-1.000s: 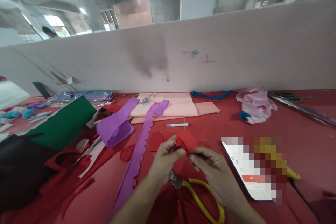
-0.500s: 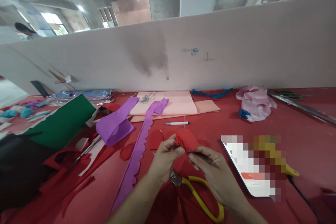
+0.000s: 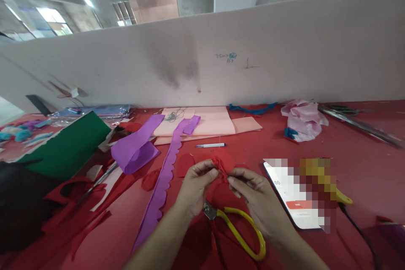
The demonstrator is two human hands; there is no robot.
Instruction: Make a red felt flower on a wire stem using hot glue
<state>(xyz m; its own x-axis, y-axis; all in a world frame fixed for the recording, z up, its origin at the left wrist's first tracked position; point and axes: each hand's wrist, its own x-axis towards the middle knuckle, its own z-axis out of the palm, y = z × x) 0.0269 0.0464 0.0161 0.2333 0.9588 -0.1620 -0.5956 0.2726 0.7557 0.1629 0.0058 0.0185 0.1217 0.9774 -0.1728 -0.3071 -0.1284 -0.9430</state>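
A small piece of red fabric or felt [image 3: 220, 166], gathered into tight folds, is held up above the table between both hands. My left hand [image 3: 198, 185] pinches its folded left end between thumb and fingers. At the right, the fingertips of my right hand [image 3: 255, 190] are closed on its lower edge. Scissors [image 3: 242, 223] with yellow handles lie just below the hands, their blades partly hidden by my left hand. Rounded red cut pieces [image 3: 186, 164] rest on the red table around the hands; matching colours blur some outlines.
A scalloped purple strip [image 3: 166, 173] runs along the left, near a folded purple piece [image 3: 134, 152] and a green sheet [image 3: 68, 149]. A pen [image 3: 211, 145] lies ahead. Phone [image 3: 287, 194] and yellow-handled tool [image 3: 343, 197] sit right. A pale partition [image 3: 278, 50] stands behind.
The red piece, which showed a broad flat part half a second ago, now appears drawn into a narrow gathered bunch. Both hands still hold it. The view has shifted slightly.
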